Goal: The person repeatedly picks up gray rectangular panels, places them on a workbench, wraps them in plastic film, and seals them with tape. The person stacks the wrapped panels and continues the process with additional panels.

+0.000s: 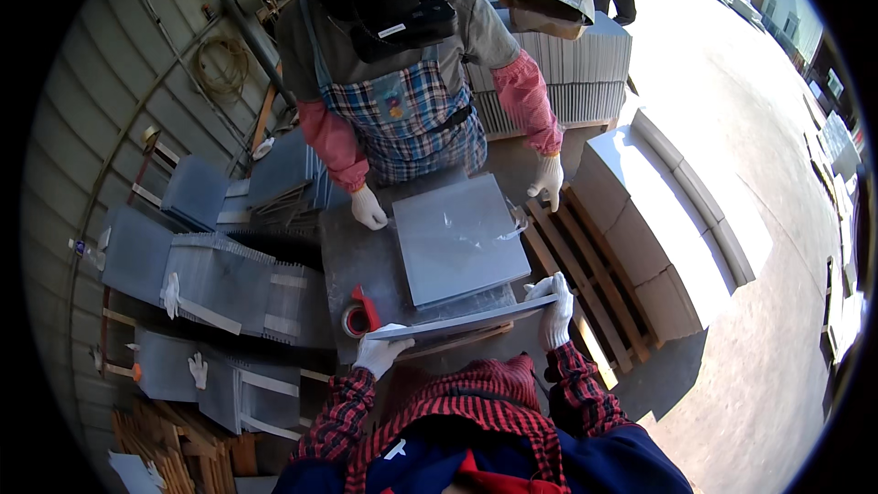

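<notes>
A thin grey slab [468,319] is held up nearly on edge in front of me, seen mostly along its narrow side. White-gloved, my left hand [378,353] is closed round its left end. My right hand [551,309], also gloved, grips the right end. Just beyond it, a flat square grey slab [460,240] lies on the dark worktable [352,261], with a crumpled clear scrap on its right part. A red tape dispenser [360,314] stands left of it, near my left hand.
Across the table stands a co-worker in a plaid apron [402,119], white-gloved hands beside the flat slab. Wooden pallets [594,284] and a large pale wrapped stack [654,210] are at right. Grey slab stacks [206,279] with loose gloves stand at left. Another person stands far back.
</notes>
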{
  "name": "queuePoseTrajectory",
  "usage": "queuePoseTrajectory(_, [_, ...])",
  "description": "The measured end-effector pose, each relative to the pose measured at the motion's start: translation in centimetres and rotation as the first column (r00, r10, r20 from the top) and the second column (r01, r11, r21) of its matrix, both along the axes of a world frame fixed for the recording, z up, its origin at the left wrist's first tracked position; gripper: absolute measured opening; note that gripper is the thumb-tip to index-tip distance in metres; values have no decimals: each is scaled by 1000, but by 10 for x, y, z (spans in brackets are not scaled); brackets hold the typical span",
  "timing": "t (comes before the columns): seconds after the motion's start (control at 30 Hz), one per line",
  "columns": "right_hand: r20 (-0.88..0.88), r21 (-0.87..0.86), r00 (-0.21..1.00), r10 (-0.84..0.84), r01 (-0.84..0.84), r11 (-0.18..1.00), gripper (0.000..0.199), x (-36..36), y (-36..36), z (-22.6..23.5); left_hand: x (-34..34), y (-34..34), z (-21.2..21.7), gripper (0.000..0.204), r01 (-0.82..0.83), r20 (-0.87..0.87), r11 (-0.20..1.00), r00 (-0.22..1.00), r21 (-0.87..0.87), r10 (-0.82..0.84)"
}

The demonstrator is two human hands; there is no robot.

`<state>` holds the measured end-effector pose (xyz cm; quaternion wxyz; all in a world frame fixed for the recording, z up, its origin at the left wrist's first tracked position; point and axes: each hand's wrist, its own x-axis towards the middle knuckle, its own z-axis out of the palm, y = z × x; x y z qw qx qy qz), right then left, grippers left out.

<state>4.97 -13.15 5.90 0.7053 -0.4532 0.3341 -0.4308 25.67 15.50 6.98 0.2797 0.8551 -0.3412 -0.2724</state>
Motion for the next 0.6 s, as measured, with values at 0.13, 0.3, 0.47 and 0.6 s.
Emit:
queuePoseTrajectory(0.13, [6, -23, 998, 65, -65, 998, 55, 0, -3, -9, -5, -1, 6, 36, -23, 58, 998, 998, 51, 20])
queuePoseTrajectory(0.3, [-37, -14, 998, 56, -57, 998, 57, -2, -2, -3, -6, -2, 8, 38, -50, 16, 998, 999, 48, 49])
queuePoseTrajectory(0.47, [-242, -51, 970, -8, -4, 999, 58, -14, 5, -20, -3, -2, 5, 38, -50, 37, 998, 998, 46, 49])
queuePoseTrajectory(0.6, [-309, 227, 937, 162, -93, 969, 61, -34, 15, -16, -6, 4, 7, 31, -47, 0, 998, 999, -30, 47])
